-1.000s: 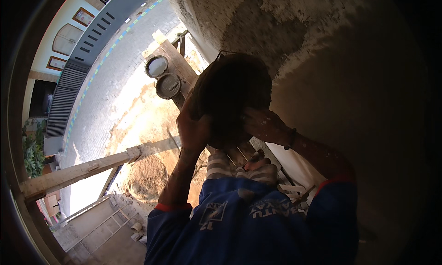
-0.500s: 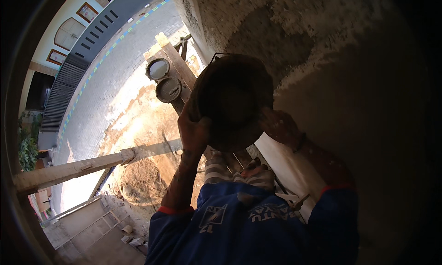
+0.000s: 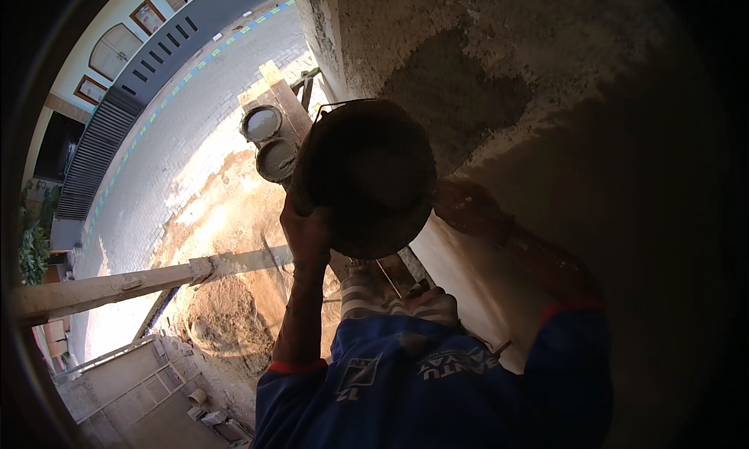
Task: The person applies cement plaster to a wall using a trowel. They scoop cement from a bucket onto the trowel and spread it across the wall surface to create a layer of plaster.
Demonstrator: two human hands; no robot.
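Observation:
A dark bucket (image 3: 367, 172) with a wire handle is raised in front of me, its shadowed inside facing me. My left hand (image 3: 306, 227) is closed on its lower left side, thumb toward the middle. My right hand (image 3: 468, 207) is at its right rim, the fingertips lost in shadow and blur. Past the bucket, two round containers (image 3: 277, 159) with grey contents stand on a wooden plank (image 3: 275, 78). A rough plaster wall (image 3: 476, 74) with a darker patch rises close on the upper right. My feet are partly visible on boards below the bucket.
A timber beam (image 3: 117, 285) crosses on the left at a height above the sandy ground (image 3: 218, 316). Beyond lie a paved street (image 3: 179, 98), a grey gate (image 3: 86, 168) and a house. At lower left are a low concrete structure (image 3: 117, 402) and some rubble.
The bucket, with my left hand on it, has shifted left in view. My right hand has moved outward from inside the bucket to its right rim. The background has shifted slightly.

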